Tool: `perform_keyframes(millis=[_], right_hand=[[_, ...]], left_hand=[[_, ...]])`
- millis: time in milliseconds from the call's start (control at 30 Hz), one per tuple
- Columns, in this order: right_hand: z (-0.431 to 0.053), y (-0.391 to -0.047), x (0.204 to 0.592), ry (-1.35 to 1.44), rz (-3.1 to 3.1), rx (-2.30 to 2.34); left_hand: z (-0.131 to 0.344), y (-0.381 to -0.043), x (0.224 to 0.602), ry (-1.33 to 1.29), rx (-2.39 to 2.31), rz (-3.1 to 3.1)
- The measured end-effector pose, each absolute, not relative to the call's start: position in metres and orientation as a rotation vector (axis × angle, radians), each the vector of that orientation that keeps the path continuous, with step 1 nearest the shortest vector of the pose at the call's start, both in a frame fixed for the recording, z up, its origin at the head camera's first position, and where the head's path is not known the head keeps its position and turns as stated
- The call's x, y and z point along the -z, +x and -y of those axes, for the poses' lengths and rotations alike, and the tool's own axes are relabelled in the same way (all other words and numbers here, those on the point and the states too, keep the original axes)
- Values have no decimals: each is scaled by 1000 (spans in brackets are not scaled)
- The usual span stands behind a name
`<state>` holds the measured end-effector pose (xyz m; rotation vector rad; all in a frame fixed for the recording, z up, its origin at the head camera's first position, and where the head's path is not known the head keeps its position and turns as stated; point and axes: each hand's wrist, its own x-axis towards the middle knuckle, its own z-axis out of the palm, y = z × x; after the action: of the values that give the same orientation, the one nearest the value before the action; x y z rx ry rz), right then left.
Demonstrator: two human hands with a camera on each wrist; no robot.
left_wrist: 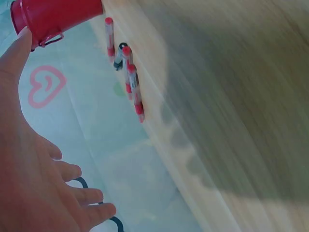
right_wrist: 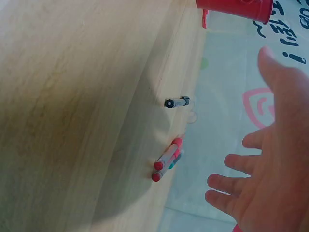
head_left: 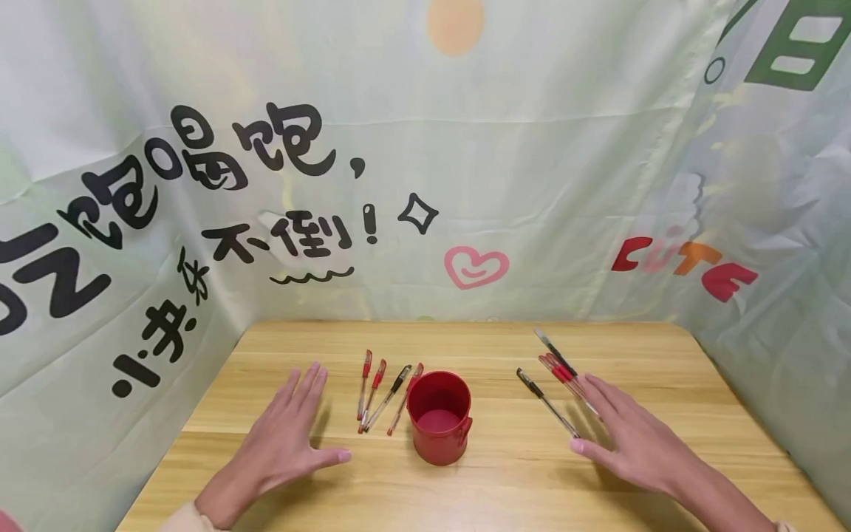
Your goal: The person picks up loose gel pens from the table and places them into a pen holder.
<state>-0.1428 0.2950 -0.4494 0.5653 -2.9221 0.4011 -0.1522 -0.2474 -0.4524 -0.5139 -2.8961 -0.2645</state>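
A red bucket-shaped cup (head_left: 442,443) stands upright on the wooden table between the two hands. Just left of it lie several capped pens, among them a black pen (head_left: 388,397) and a red pen (head_left: 363,386). My left hand (head_left: 282,436), fingers straight and thumb spread, hovers to the left of these pens and holds nothing. On the cup's other side lie more pens: a black pen (head_left: 547,401), red pens (head_left: 565,377) and a dark one behind them. My right hand (head_left: 631,440) is over the near ends of that group, fingers extended, nothing gripped; it partly hides the red pens.
The light wooden table (head_left: 505,495) ends at a hanging fabric backdrop (head_left: 532,185) that closes off the back and both sides. Printed on the cloth are black characters, a pink heart (head_left: 476,267) and coloured letters.
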Motion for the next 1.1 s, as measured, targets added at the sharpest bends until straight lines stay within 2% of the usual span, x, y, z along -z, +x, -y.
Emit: perform_keyframes(millis=[533,1100], right_hand=[[-307,-169,459,294,2895,-587],[-317,-201,463,155,2892,-735]], left_hand=[[225,-156,452,-485,739,2911],[184,-160,452,-556,1270,2871]])
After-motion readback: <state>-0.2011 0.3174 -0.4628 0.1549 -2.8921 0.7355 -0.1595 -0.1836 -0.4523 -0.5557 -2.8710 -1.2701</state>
